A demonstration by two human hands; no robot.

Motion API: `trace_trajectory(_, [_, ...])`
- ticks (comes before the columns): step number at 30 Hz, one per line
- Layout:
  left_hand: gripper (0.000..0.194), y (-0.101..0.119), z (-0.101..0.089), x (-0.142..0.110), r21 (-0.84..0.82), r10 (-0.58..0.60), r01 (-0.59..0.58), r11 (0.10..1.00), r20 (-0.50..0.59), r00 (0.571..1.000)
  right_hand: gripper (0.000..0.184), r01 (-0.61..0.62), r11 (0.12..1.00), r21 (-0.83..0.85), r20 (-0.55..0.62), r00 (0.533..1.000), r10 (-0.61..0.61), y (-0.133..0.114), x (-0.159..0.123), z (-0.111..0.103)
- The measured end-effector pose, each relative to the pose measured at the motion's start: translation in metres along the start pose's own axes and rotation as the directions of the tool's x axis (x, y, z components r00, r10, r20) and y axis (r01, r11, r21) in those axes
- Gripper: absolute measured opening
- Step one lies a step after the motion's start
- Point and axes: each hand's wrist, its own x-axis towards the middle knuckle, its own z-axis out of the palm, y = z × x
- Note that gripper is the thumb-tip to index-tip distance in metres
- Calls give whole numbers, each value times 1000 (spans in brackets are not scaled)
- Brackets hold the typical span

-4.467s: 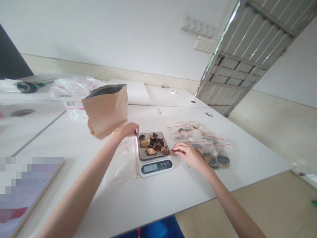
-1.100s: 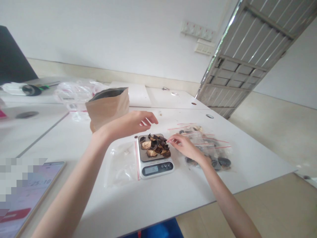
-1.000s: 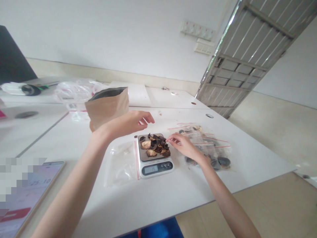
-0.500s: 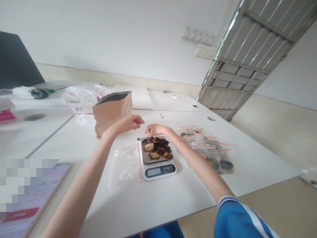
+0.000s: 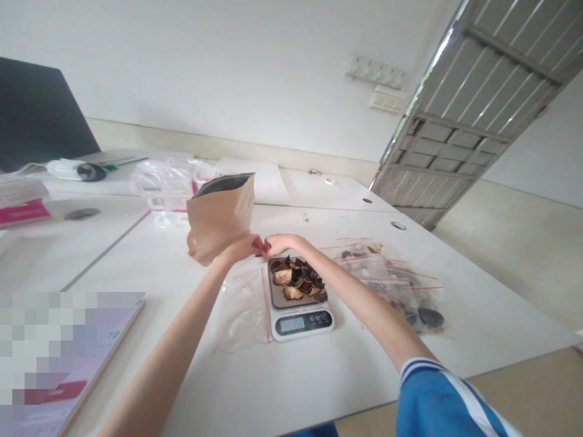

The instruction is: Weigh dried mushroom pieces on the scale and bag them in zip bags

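Note:
A white digital kitchen scale (image 5: pixel 327 321) stands on the table with a pile of dark, curled dried slices (image 5: pixel 298 279) on its pan; some have pale faces. Just behind the pan, my left hand (image 5: pixel 246 247) and my right hand (image 5: pixel 280 243) meet with fingertips together. Both look closed, and what lies between the fingers is too small to make out. A small dark piece shows just under the fingertips. Behind my left wrist stands an open brown paper pouch (image 5: pixel 221 212). An empty-looking clear zip bag (image 5: pixel 241 315) lies flat along the scale's left side.
Several filled zip bags (image 5: pixel 401 285) lie in a heap right of the scale. A tablet-like screen (image 5: pixel 113 340) is at the front left. Behind the pouch sits a clear plastic-wrapped package (image 5: pixel 159 188). A black monitor (image 5: pixel 40 115) stands far left.
My hands have come together at the fingertips behind the scale; they were slightly apart. The whole view has shifted a little. The slices stay on the pan.

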Motion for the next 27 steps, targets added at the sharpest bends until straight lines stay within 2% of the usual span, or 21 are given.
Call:
trace_trajectory(5, [19, 8, -26, -6, 10, -10, 9, 1000, 32, 999, 11, 31, 998, 49, -9, 1000, -30, -5, 4, 6])
trace_trajectory(7, [25, 19, -42, -13, -5, 18, -18, 1000, -2, 1000, 8, 51, 996, 77, -3, 999, -51, -5, 4, 7])
trace_trajectory(9, [29, 37, -58, -23, -36, 73, -77, 996, -103, 992, 7, 79, 991, 108, 14, 997, -81, -3, 4, 6])
trace_trajectory(12, [29, 67, -80, -44, -34, 134, -154, 987, -338, 932, 9, 130, 980, 152, 36, 990, -137, -1, 3, -1])
trace_trajectory(16, [27, 97, -95, -69, -40, 193, -251, 967, -524, 829, 14, 182, 963, 199, -17, 983, -183, -2, 3, -6])
trace_trajectory(18, [25, 103, -98, -76, -29, 198, -268, 963, -601, 774, 12, 184, 962, 204, -64, 983, -174, -5, 4, -4])
trace_trajectory(20, [24, 106, -100, -80, -4, 201, -263, 965, -638, 744, 6, 174, 966, 194, -98, 983, -157, -9, 6, 2])
trace_trajectory(23, [25, 106, -101, -81, 34, 190, -219, 975, -641, 744, 7, 179, 967, 184, -141, 978, -154, -13, 10, 13])
trace_trajectory(27, [24, 105, -100, -78, 34, 168, -187, 982, -618, 768, 11, 219, 951, 216, -198, 964, -176, -13, 11, 18])
